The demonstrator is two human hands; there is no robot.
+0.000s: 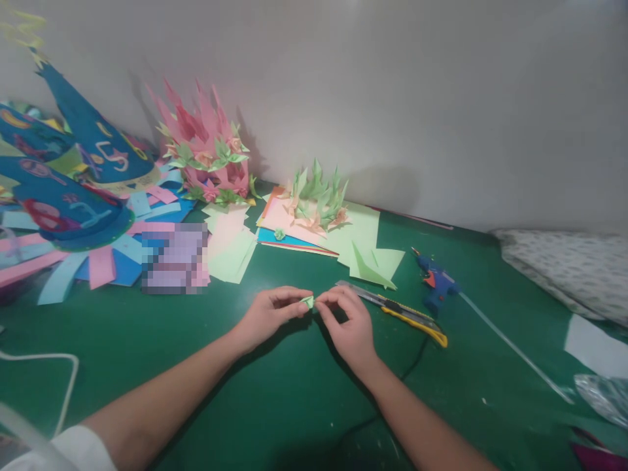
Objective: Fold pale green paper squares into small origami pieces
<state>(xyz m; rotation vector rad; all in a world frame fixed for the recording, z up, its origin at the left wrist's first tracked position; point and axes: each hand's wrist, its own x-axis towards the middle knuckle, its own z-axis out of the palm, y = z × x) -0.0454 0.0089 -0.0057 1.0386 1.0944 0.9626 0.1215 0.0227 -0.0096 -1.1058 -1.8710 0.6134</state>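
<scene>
A small piece of folded light green paper (307, 301) is pinched between the thumb and fingers of my left hand (275, 307). At the paper's right edge, the thumb and forefinger of my right hand (350, 324) are pressed together on it. Just right of my right hand lies a utility knife (412, 318) with a yellow handle, its blade pointing toward that hand. Beyond my hands a small green paper rosette (279, 233) rests on stacked coloured sheets (275, 241). A green paper crown (314, 186) with peach flowers stands on the stack.
A blue glue gun (439, 281) with a long glue stick (513, 347) lies to the right. Pink paper crowns (210, 147), blue cone hats (105, 147) and paper strips fill the back left. Light green cut sheets (375, 261) lie beyond the knife. A white cable (71, 386) runs at left.
</scene>
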